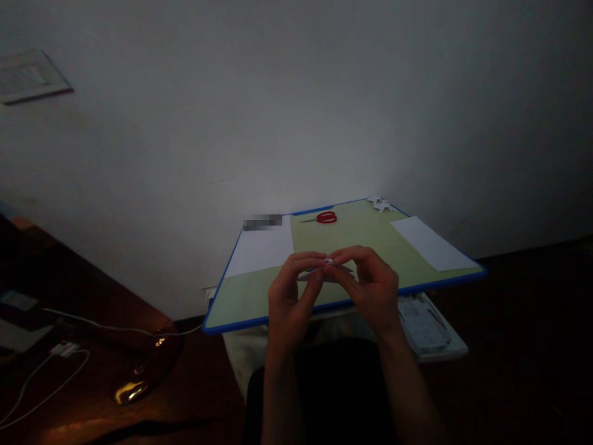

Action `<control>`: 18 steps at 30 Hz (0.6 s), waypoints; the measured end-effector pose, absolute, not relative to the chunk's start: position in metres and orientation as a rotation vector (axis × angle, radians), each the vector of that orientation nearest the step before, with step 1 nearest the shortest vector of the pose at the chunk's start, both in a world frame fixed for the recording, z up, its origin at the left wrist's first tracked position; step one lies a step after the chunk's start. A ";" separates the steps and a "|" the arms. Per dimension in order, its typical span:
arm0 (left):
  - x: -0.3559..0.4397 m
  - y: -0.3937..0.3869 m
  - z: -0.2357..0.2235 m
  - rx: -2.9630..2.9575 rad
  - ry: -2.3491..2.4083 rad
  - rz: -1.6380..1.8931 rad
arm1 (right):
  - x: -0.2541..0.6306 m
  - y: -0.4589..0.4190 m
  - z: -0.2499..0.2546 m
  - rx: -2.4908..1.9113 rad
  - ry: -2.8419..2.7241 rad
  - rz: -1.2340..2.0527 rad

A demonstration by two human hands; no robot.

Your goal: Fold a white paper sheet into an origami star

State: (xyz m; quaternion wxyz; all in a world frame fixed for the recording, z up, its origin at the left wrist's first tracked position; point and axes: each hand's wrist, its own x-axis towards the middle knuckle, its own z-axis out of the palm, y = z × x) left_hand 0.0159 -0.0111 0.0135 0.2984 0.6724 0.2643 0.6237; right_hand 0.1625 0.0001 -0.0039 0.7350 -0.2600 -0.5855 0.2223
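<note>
Both my hands meet above the near edge of a green tabletop with a blue rim (250,303). Between them is a small piece of folded white paper (330,262), its pointed ends showing past the fingers. My left hand (294,293) pinches it from the left with thumb and fingertips. On the other side my right hand (370,284) grips it, thumb below and index finger above. The fingers cover much of the paper, so its full shape is hidden.
Red-handled scissors (326,217) lie at the table's back. White sheets (262,247) rest at the left, another sheet (435,244) at the right. Paper scraps (381,204) are heaped at the far right corner. An open drawer (433,327) sticks out below; a white cable (139,334) hangs left.
</note>
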 end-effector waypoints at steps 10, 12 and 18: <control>0.019 -0.010 0.012 1.761 0.688 1.658 | 0.163 -0.003 0.001 -0.619 -1.261 0.564; 0.019 -0.010 0.011 1.752 0.692 1.661 | 0.162 -0.004 0.002 -0.647 -1.260 0.561; 0.020 -0.009 0.010 1.737 0.675 1.688 | 0.162 -0.008 0.005 -0.656 -1.269 0.566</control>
